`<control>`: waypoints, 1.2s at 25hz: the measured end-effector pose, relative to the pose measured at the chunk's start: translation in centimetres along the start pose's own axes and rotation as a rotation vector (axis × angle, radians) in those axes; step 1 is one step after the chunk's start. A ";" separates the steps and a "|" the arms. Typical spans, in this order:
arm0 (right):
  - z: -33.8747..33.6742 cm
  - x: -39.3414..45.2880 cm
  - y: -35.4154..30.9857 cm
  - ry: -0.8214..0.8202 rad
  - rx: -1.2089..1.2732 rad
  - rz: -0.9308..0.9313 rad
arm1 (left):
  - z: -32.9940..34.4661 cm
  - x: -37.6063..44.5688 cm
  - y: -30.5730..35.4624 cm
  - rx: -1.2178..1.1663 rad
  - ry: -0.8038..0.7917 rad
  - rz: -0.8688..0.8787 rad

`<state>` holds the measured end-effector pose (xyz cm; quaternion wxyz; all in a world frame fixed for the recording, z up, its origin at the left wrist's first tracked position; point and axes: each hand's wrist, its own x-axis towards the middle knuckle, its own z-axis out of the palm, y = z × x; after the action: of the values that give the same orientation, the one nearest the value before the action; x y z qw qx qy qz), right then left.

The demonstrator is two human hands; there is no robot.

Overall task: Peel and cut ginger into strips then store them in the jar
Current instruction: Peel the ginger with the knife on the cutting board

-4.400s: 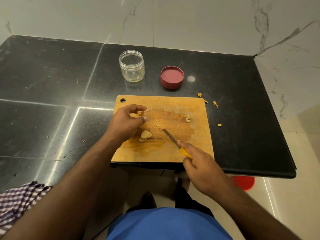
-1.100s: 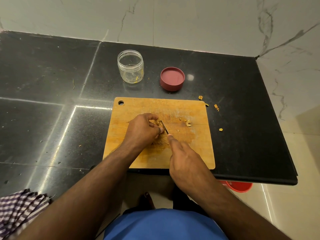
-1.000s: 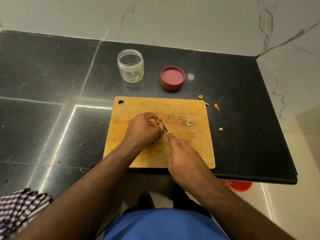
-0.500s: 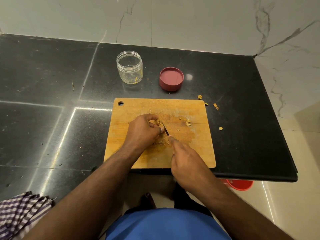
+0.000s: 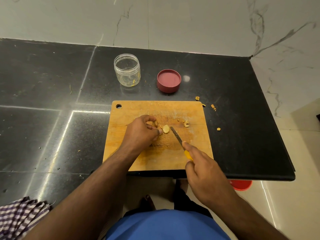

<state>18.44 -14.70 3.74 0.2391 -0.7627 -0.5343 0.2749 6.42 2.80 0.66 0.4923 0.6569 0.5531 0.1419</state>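
Observation:
On the wooden cutting board (image 5: 195,153), my left hand (image 5: 140,132) pins a pale piece of ginger (image 5: 165,129) with its fingertips. More ginger lies under its fingers. My right hand (image 5: 204,172) grips a yellow-handled knife (image 5: 176,138), its blade slanting up-left with the tip just right of the ginger and apart from it. A clear open jar (image 5: 127,69) with a few yellow strips at the bottom stands beyond the board. Its dark red lid (image 5: 168,80) lies upside down to the right.
Small peel scraps lie on the board (image 5: 186,123) and on the black counter (image 5: 52,84) by the board's far right corner (image 5: 213,107). The counter's front edge runs just below the board. A checked cloth (image 5: 19,215) sits bottom left, and a red bucket (image 5: 241,185) stands under the counter edge.
My right hand has drawn the knife back to the right, away from the ginger, so a pale piece now shows beside my left fingertips. My left hand stays in place.

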 end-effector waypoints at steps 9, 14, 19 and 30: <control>1.6 2.0 -1.5 -0.021 -0.115 -0.119 | 0.1 0.1 -0.2 -0.056 -0.014 -0.005; 1.9 2.5 -1.4 -0.056 -0.181 -0.110 | 0.2 0.3 -0.2 -0.062 0.006 -0.026; 2.2 2.4 -1.6 -0.089 -0.279 -0.088 | 0.3 0.4 -0.2 -0.048 0.020 -0.030; 2.0 3.4 -2.7 -0.151 -0.308 -0.030 | 0.3 0.7 -0.5 -0.115 0.026 -0.059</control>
<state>16.21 -10.48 3.52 0.0828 -0.7595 -0.5978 0.2429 6.58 3.16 -0.18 0.5259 0.6091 0.5695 0.1676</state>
